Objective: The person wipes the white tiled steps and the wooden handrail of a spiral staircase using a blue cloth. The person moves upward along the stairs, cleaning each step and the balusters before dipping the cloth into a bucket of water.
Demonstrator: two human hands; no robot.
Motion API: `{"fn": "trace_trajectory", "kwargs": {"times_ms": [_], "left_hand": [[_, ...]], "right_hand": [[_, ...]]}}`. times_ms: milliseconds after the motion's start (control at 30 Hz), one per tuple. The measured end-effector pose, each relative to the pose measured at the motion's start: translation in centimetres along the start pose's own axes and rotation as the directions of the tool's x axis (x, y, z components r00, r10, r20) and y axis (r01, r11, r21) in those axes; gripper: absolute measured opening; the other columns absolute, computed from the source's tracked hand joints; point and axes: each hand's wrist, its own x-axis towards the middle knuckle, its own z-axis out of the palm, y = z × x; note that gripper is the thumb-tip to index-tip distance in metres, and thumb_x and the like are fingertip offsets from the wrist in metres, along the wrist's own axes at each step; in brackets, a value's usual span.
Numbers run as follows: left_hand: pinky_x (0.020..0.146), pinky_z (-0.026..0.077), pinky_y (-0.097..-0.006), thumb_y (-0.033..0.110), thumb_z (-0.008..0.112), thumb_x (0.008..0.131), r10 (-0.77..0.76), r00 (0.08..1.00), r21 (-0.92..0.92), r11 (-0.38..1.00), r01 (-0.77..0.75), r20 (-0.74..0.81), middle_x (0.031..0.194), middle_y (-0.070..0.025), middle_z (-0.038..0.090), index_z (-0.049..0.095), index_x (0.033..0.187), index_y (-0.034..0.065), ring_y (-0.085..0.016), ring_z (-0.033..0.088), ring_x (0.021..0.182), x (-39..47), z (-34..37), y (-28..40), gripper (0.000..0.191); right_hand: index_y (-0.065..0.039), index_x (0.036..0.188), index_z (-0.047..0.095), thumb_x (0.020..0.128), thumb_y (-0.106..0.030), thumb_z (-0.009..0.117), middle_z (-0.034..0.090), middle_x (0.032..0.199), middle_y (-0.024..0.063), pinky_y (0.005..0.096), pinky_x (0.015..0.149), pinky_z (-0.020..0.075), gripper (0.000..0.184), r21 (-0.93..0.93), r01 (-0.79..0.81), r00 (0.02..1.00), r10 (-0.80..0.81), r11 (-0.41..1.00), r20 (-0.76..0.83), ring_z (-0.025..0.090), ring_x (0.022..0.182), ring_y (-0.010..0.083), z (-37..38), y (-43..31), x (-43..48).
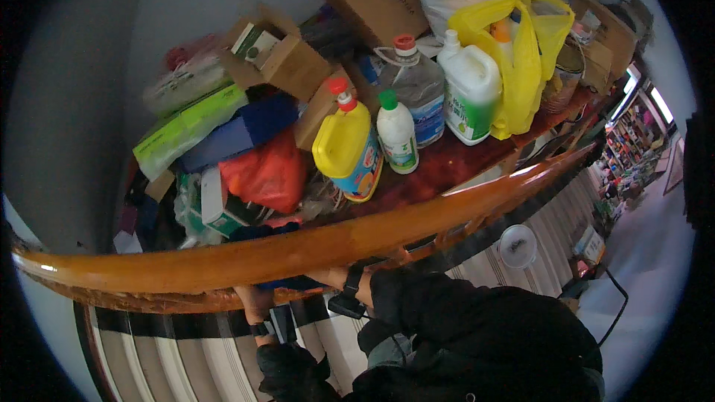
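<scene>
A curved, varnished wooden handrail (357, 239) crosses in front of me, with stair steps below it. My left hand (249, 293) reaches under the rail from below; its fingers are hidden behind the wood. To its right, my right hand (325, 275) also passes under the rail, with its fingers out of sight. Dark blue cloth (299, 282) shows between the two hands, and dark blue material (265, 231) shows above the rail. Whether either hand grips it cannot be seen. Both wrists wear black straps with small devices.
Beyond the rail, a dark red surface (430, 178) holds a yellow jug (347, 145), white bottles, a clear water jug (413, 86), a yellow plastic bag (516, 67), a red bag (268, 170) and cardboard boxes (374, 0). A white bucket (517, 247) stands at lower right.
</scene>
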Motion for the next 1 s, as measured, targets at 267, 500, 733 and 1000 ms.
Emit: {"fn": "trace_trajectory", "kwargs": {"times_ms": [267, 500, 733, 1000], "left_hand": [[0.105, 0.042, -0.0417, 0.048, 0.051, 0.097, -0.625, 0.754, -0.978, -0.103, 0.179, 0.204, 0.134, -0.0121, 0.052, 0.043, 0.139, 0.0065, -0.029, 0.052, 0.121, -0.1, 1.2, 8.8, 0.060], [0.113, 0.033, -0.0460, 0.049, 0.048, 0.097, -0.716, 0.684, -0.987, -0.049, 0.151, 0.140, 0.151, -0.0157, 0.034, 0.020, 0.154, 0.0128, -0.034, 0.039, 0.136, -3.5, -0.1, 14.5, 0.073], [0.112, 0.031, -0.0415, 0.048, 0.028, 0.104, -0.623, 0.777, -0.918, 0.355, 0.178, -0.090, 0.143, -0.0177, 0.042, 0.036, 0.142, 0.0025, -0.032, 0.043, 0.131, -5.7, 3.3, 15.8, 0.060], [0.103, 0.041, -0.0408, 0.012, 0.049, 0.100, -0.237, 0.818, 0.094, 0.938, 0.332, -0.525, 0.120, -0.0290, 0.052, 0.046, 0.124, -0.0057, -0.044, 0.052, 0.110, -6.6, 4.2, 13.6, 0.030]], "right_hand": [[-0.002, 0.130, 0.051, 0.094, -0.010, 0.052, 0.055, 0.132, 0.0203, 0.0434, 0.103, 0.0391, 0.037, -0.030, 0.010, 1.000, -0.011, 1.000, -0.021, 0.051, 0.119, 0.0373, 1.7, -1.1, -0.8], [-0.006, 0.132, 0.050, 0.095, -0.015, 0.051, 0.049, 0.138, 0.0183, 0.0441, 0.106, 0.0358, 0.038, -0.053, 0.271, 0.955, -0.275, 0.961, -0.110, 0.044, 0.128, 0.0365, 1.9, -3.4, -2.7], [-0.008, 0.134, 0.050, 0.095, -0.018, 0.053, 0.046, 0.142, 0.0167, 0.0444, 0.107, 0.0344, 0.040, 0.129, 0.073, 0.996, -0.080, 0.989, 0.048, 0.040, 0.132, 0.0359, 1.1, -4.2, -3.0], [-0.008, 0.134, 0.049, 0.095, -0.019, 0.053, 0.046, 0.142, 0.0164, 0.0443, 0.108, 0.0340, 0.041, 0.113, 0.070, 0.991, -0.082, 0.991, 0.102, 0.040, 0.132, 0.0357, 0.9, -2.9, -1.6]]}}
